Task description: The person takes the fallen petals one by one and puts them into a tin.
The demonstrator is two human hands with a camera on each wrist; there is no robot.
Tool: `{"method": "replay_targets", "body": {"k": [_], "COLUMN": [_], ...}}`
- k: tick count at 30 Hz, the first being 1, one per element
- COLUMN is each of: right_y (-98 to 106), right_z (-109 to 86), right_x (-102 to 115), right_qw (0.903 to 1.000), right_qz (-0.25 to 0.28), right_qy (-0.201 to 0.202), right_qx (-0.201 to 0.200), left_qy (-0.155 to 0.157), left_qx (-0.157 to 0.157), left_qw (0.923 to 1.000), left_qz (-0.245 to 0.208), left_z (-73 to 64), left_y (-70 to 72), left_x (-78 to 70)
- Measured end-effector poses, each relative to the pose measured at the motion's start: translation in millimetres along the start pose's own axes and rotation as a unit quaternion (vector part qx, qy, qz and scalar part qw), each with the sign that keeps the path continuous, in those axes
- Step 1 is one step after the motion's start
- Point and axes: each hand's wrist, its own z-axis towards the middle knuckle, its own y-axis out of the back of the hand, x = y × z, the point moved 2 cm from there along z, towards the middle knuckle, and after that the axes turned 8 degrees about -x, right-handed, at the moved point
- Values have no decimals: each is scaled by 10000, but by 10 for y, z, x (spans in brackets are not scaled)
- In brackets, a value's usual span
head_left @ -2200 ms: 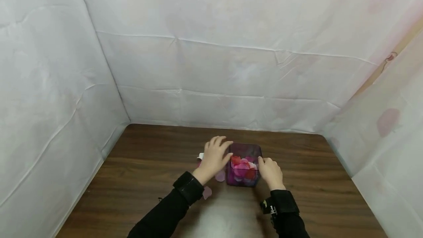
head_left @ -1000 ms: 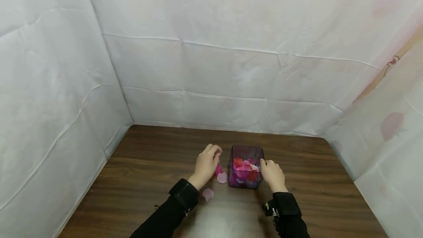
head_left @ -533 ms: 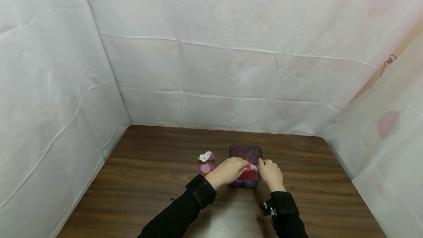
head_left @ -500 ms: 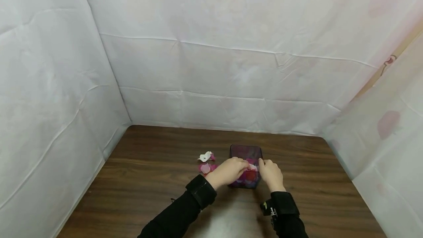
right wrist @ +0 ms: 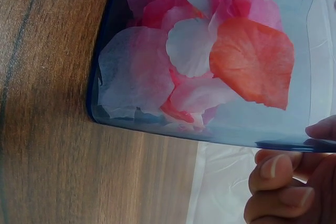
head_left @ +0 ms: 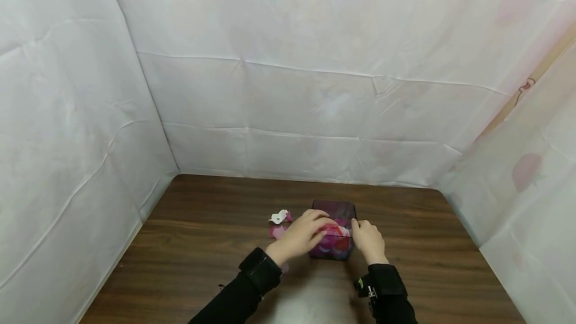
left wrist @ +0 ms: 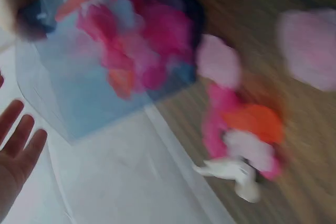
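Observation:
A see-through purple box [head_left: 335, 208], bluish in the wrist views, stands on the table with pink, white and orange-red fabric petals [right wrist: 252, 61] inside. My right hand [head_left: 370, 240] pinches its right wall, thumb on the inner side and curled fingers outside. Over the box's left side is my left hand [head_left: 299, 235], its fingers spread and apparently holding nothing. Left of the box lie loose pink petals [head_left: 278, 232], partly behind that hand. In the left wrist view, which is blurred, an orange petal [left wrist: 257, 121] and a white pointed piece [left wrist: 231, 174] lie among them.
A separate pale pink petal [left wrist: 310, 48] lies on the wooden table [head_left: 216, 214], nearer to me. White sheets [head_left: 288, 94] hang along the table's back and both sides.
My left hand went from the loose petals into the box, then drew back a little to the left with its fingers spreading. My right hand has kept its grip on the box.

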Motion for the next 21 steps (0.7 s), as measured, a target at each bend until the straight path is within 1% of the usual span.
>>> {"method": "replay_targets", "body": {"k": [1,3,4,5,7,9,11,13,14,16,19,21], "right_y": [-5,-7,-5,-4,-1,9,14,11,10,9,12,17], "right_z": [2,6,5,6,6,1,-8,-19,-25,-29,-26,-25], "right_x": [-4,-11,-14,-21,-33,-35,-30,-27,-26,-23,-16,-8], "right_qw": [10000,10000,9999,9999,9999,10000,10000,10000,10000,10000,10000,10000], "right_qz": [16,56,57,60,56,41,30,22,22,14,14,15], "right_qy": [10,47,65,79,82,89,78,49,44,21,23,32], "right_qx": [-27,-57,-72,-66,-30,-5,27,58,68,84,78,57], "left_qy": [114,401,565,744,1087,1339,1466,1468,1444,1356,1312,1319], "left_qx": [-144,-337,-358,-314,-103,282,683,922,978,903,652,554], "left_qw": [9998,9986,9978,9967,9940,9906,9868,9846,9842,9855,9872,9880], "left_qz": [-26,-43,-39,-21,57,37,74,218,295,478,628,583], "left_z": [-64,-206,-286,-373,-559,-745,-930,-1071,-1118,-1174,-1167,-1143], "left_y": [22,49,52,48,14,-38,-111,-178,-208,-258,-302,-319], "left_x": [45,148,202,256,358,441,506,521,518,504,489,505]}}
